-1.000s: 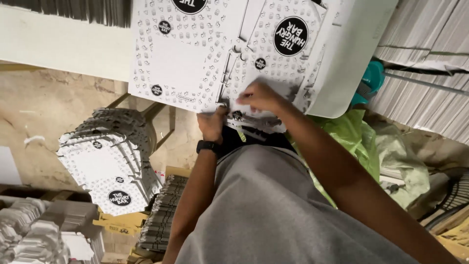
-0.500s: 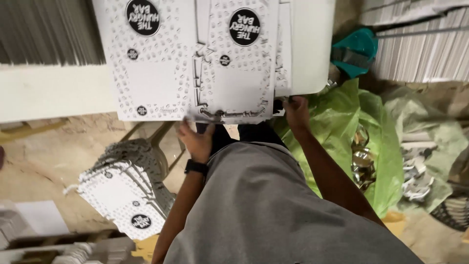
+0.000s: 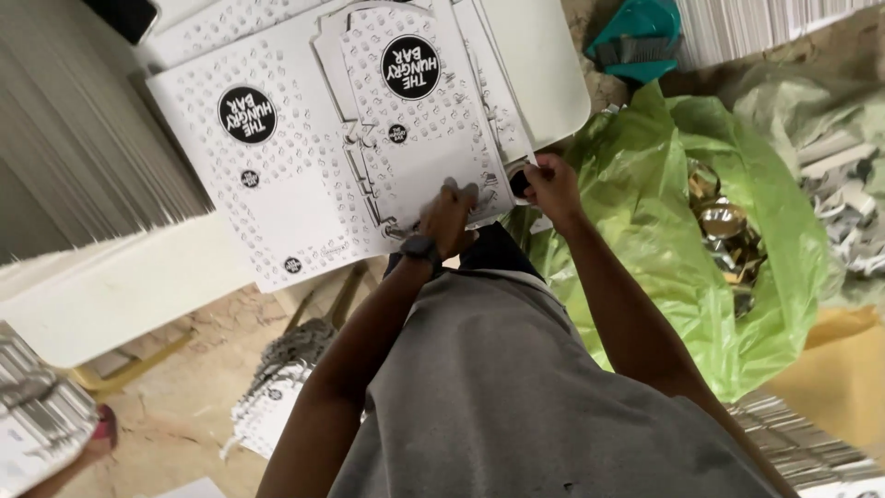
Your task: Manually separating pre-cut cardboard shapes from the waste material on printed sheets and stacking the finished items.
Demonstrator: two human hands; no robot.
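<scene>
A large white printed cardboard sheet (image 3: 277, 175) with small patterns and black round marks lies on a white table (image 3: 120, 286). On top of it sits a die-cut box blank (image 3: 424, 138) of the same print. My left hand (image 3: 449, 217), with a dark watch on its wrist, presses on the blank's near edge. My right hand (image 3: 551, 184) pinches the blank's near right corner at the table's edge.
A tall stack of grey-white sheets (image 3: 64, 138) stands on the table at left. A green plastic bag (image 3: 719, 231) with scrap lies on the floor at right, a teal object (image 3: 636, 41) beyond it. More printed blanks (image 3: 277, 406) are piled on the floor below.
The view has swung so the sheets sit further right and tilted. My left hand has moved up onto the blank's near edge. My right hand now pinches the corner.
</scene>
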